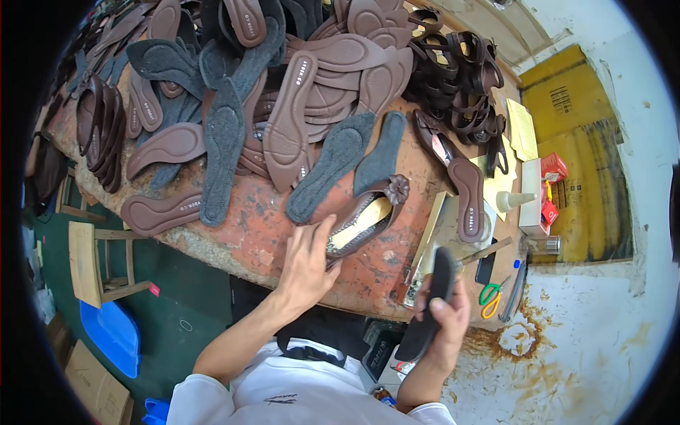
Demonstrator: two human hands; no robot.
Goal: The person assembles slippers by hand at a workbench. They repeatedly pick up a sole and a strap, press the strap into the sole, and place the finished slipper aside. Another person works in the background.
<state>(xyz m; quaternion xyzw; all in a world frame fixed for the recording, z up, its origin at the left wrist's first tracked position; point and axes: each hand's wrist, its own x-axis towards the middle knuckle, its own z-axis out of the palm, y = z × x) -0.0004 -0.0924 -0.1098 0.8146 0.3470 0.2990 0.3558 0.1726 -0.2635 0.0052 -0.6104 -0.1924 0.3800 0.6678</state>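
My left hand [308,258] grips the heel end of a brown shoe [365,225]. The shoe has a flower ornament on its toe and a pale yellow inside, and it sits at the table's near edge. My right hand [448,315] is closed round a dark insole [433,304], held upright off the table's edge. A brown insole [467,198] lies beside another brown shoe [435,138] to the right. Just beyond the shoe in my left hand are grey-backed insoles [333,166], some turned face down.
Loose insoles [312,92] are heaped across the worn red table [269,241]. Finished-looking dark shoes [460,78] pile up at the far right. Near my right hand are a shallow tray [425,255], a flat wooden stick [489,250], a white nozzle bottle [516,201] and scissors [490,301]. A wooden stool [86,262] stands left.
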